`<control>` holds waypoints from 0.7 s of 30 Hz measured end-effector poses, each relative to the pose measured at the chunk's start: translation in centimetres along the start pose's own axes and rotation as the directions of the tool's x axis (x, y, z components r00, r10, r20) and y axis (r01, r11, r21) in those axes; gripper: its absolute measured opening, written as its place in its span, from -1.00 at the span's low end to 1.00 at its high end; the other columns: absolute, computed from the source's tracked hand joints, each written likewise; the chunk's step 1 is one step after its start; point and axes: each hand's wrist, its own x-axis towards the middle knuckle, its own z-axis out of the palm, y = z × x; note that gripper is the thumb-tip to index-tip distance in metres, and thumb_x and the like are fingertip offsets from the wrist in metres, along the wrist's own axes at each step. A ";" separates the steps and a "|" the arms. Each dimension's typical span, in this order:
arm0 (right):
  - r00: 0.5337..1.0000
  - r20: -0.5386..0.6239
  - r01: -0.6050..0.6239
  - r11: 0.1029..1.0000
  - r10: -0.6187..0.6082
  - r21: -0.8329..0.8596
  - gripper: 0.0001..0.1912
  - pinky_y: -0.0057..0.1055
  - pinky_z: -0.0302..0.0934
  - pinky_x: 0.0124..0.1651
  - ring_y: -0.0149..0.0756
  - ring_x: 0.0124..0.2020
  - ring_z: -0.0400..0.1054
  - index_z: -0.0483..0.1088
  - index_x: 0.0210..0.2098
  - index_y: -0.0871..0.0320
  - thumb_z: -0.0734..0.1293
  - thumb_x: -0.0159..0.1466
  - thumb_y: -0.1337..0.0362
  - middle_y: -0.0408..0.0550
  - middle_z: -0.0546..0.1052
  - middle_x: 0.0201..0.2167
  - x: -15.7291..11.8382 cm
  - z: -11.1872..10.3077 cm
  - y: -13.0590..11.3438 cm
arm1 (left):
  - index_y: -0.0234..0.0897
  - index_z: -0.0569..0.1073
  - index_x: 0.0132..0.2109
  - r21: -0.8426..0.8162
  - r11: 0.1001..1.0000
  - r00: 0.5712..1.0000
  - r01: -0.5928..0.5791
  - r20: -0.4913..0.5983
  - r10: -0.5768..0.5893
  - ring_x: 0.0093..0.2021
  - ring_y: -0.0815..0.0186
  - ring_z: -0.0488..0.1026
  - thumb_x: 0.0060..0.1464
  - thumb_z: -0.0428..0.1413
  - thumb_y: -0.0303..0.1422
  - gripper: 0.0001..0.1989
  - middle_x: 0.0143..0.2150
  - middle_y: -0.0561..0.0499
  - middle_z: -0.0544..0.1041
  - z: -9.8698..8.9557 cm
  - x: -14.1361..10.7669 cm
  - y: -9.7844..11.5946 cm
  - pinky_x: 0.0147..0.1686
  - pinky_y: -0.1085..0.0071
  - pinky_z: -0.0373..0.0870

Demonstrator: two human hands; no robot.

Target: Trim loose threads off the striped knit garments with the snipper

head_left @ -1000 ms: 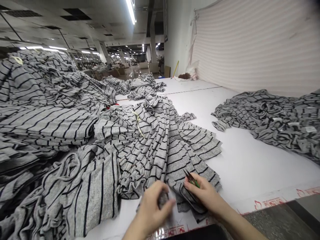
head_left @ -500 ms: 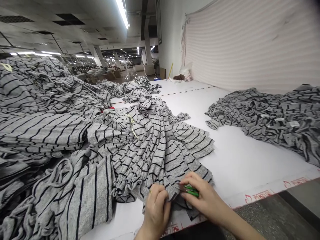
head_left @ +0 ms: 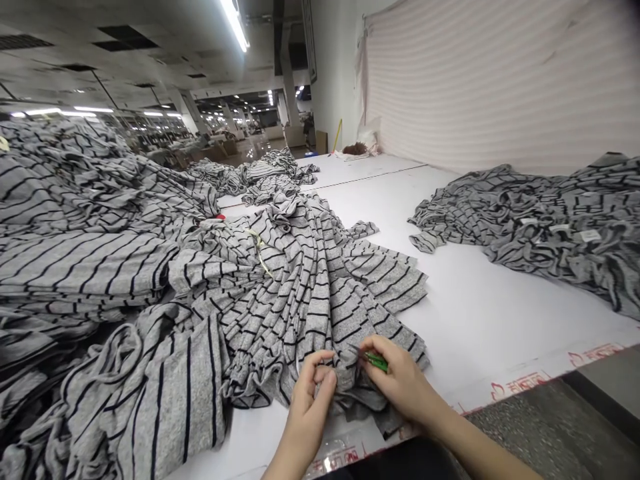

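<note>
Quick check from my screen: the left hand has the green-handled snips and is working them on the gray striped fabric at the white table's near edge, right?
Wrong hand: the head view shows the green-handled snips in the right hand, not the left hand. The rest stands: they are at the gray striped fabric by the white table's near edge.

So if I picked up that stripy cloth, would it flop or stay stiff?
The stripy cloth would probably flop: it lies in soft folds and ruffles where the left hand touches it. It likely feels light for its size, though a big heap could weigh more.
</note>
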 end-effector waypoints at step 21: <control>0.975 0.157 0.193 0.955 -0.160 -0.223 -0.82 -0.38 0.21 -0.20 -0.25 -0.25 0.40 0.49 -0.15 0.08 0.26 0.31 0.30 -0.07 0.52 -0.26 0.2 -1.3 -1.2 | -0.20 0.29 0.04 -0.164 0.978 0.990 0.128 0.087 -0.115 -0.43 0.36 0.08 0.16 0.02 -0.05 -0.58 -0.46 0.16 0.08 -0.5 1.0 0.0 -0.34 0.44 0.08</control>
